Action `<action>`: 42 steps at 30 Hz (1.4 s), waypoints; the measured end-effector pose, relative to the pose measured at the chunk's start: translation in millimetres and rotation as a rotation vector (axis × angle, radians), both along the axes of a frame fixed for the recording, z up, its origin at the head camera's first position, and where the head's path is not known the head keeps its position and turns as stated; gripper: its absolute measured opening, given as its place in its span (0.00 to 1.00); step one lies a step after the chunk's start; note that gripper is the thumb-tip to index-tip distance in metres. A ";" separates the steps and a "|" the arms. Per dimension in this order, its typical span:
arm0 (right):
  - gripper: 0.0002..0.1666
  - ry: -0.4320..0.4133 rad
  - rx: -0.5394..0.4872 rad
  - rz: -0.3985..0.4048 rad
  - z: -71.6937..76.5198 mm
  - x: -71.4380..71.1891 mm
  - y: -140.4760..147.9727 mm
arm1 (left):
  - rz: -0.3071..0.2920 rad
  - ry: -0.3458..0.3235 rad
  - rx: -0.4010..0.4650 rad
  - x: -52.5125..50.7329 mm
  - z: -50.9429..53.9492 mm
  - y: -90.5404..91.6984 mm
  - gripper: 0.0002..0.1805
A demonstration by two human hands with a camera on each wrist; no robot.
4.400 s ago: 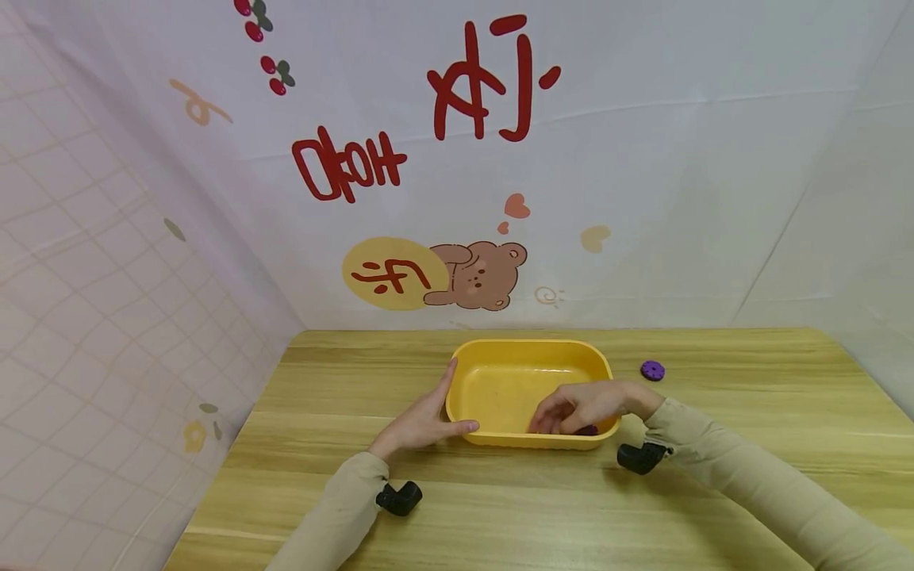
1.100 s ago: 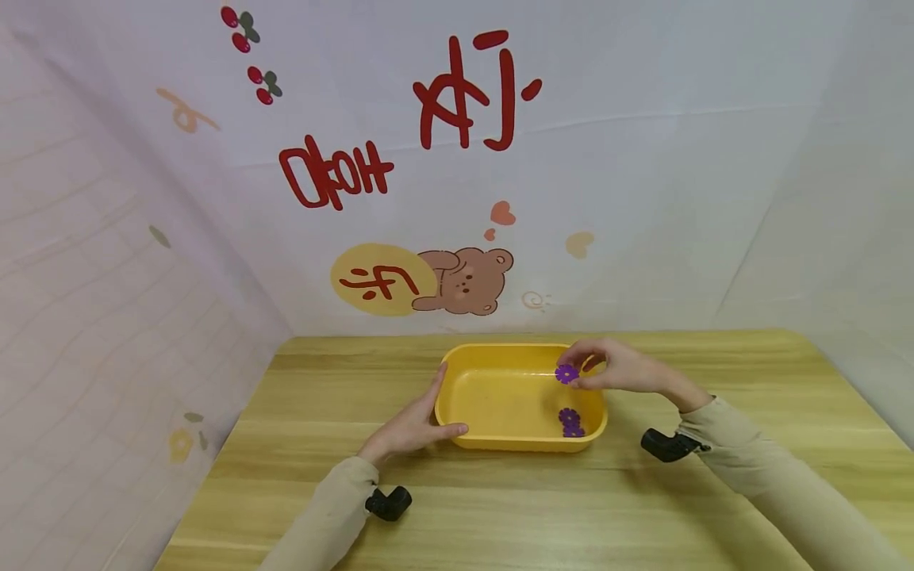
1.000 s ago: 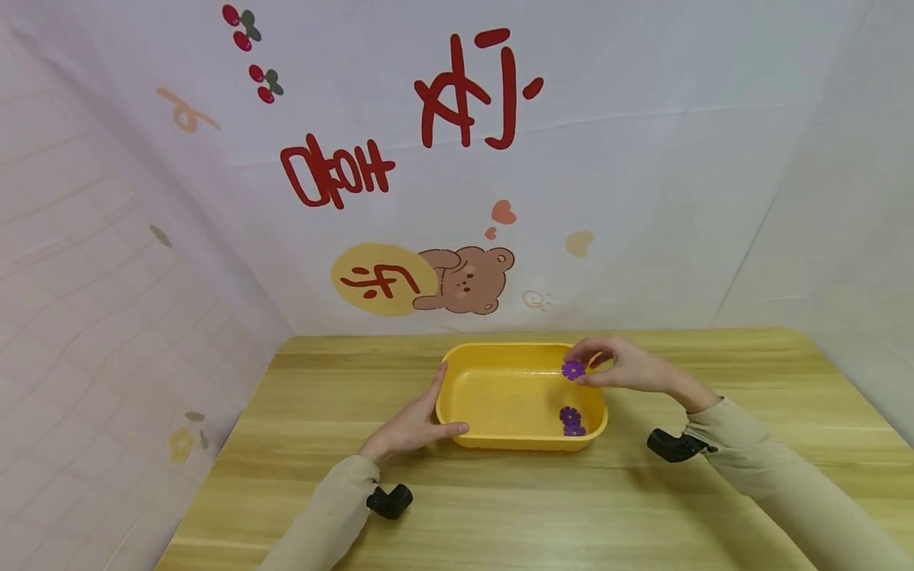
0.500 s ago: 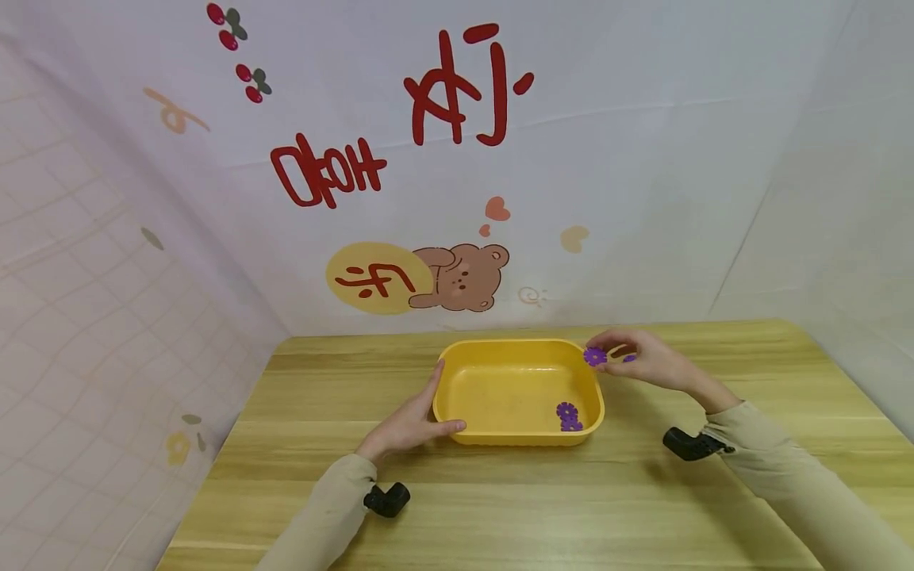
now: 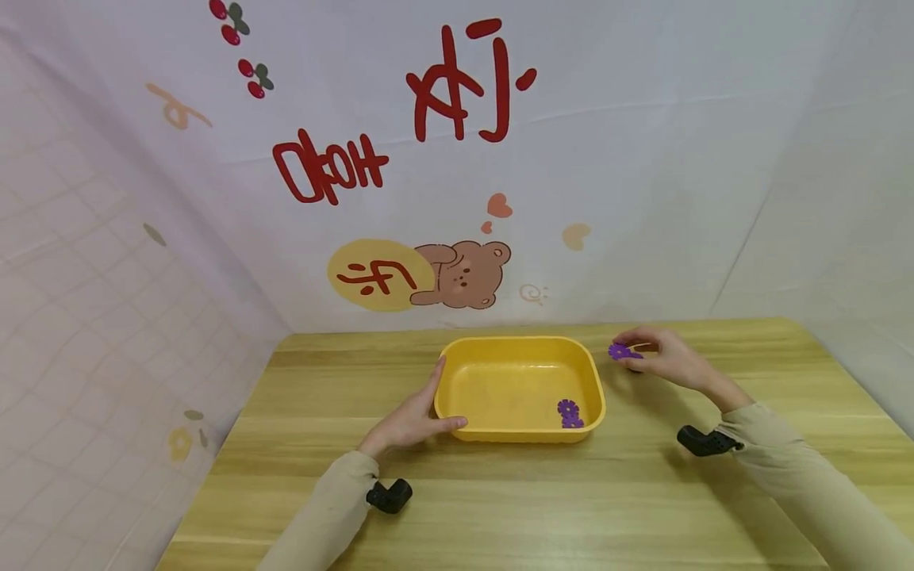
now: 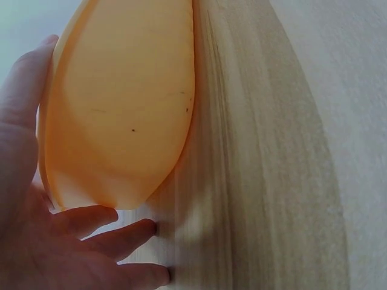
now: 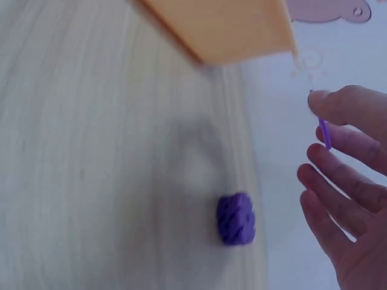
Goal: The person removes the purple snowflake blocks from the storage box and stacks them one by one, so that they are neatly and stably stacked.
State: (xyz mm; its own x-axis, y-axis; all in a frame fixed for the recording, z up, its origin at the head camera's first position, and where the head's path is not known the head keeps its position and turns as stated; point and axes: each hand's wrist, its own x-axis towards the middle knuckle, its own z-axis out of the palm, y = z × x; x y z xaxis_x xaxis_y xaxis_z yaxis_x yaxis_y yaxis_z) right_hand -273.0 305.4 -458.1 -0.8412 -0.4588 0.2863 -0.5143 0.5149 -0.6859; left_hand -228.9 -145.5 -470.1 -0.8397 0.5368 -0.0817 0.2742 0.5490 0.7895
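In the head view, my right hand [image 5: 667, 358] pinches a purple flower-shaped plastic disc [image 5: 619, 351] between thumb and fingertip, beyond the basin's right end. The right wrist view catches that disc edge-on, with the other fingers loosely spread. Close by on the table stands a short stack of purple discs [image 7: 236, 219], mostly hidden behind my fingers in the head view. My left hand [image 5: 410, 420] rests against the left end of the yellow basin [image 5: 524, 434], thumb on its rim, fingers spread along the outer wall. Two purple discs [image 5: 568, 409] lie overlapping in the basin's near right corner.
The basin sits on a wood-grain table [image 5: 500, 507]. Behind the table hangs a pale printed cloth backdrop [image 5: 628, 198], with another patterned sheet [image 5: 107, 333] along the left side. Each wrist carries a black camera [image 5: 703, 441].
My right hand has travelled from inside the basin to the right, carrying a purple disc out over the table beside the stack. The left hand has stayed at the basin's left end.
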 end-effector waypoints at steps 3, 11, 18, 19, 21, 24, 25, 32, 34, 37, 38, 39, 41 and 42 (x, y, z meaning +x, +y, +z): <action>0.18 0.008 0.022 -0.056 -5.2 -1.4 7.1 | 0.009 -0.004 -0.007 -0.1 0.6 -0.4 0.59; 0.19 -0.019 0.031 -0.113 -21.6 -4.3 26.9 | 0.026 -0.028 -0.008 0.0 2.4 0.7 0.59; 0.18 -0.036 -0.041 -0.066 -37.4 -8.5 34.7 | 0.025 -0.027 -0.013 -0.8 2.5 1.4 0.59; 0.19 -0.039 -0.048 -0.063 -39.0 -8.8 35.4 | 0.023 -0.024 -0.016 -0.8 2.4 1.4 0.59; 0.19 -0.042 -0.052 -0.057 -41.7 -9.2 37.0 | 0.020 -0.024 -0.018 -1.0 1.8 1.5 0.59; 0.19 -0.043 -0.050 -0.065 -43.8 -9.4 38.6 | 0.017 -0.025 -0.013 -1.2 0.7 1.4 0.59; 0.19 -0.041 -0.045 -0.066 -44.4 -9.8 39.0 | 0.017 -0.026 -0.010 -1.3 0.2 1.3 0.59; 0.20 -0.033 -0.004 -0.062 -46.3 -12.0 40.4 | 0.021 -0.027 0.013 -0.4 -0.8 0.8 0.59; 0.20 -0.020 0.013 -0.056 -46.2 -12.2 40.4 | 0.020 -0.028 0.016 0.0 -0.7 0.6 0.59; 0.20 -0.006 0.044 -0.045 -46.2 -12.5 40.6 | 0.019 -0.029 0.017 1.0 0.4 0.4 0.59; 0.20 0.001 0.052 -0.045 -46.3 -12.8 40.7 | 0.019 -0.029 0.014 1.4 0.9 0.5 0.59; 0.20 0.008 0.058 -0.045 -46.8 -13.2 41.0 | 0.019 -0.027 0.014 1.5 1.2 0.6 0.59; 0.20 0.014 0.068 -0.041 -47.5 -13.7 41.1 | 0.020 -0.026 0.014 2.1 2.0 0.8 0.59; 0.20 0.017 0.069 -0.035 -47.3 -13.4 40.7 | 0.021 -0.026 0.013 2.1 1.9 0.8 0.59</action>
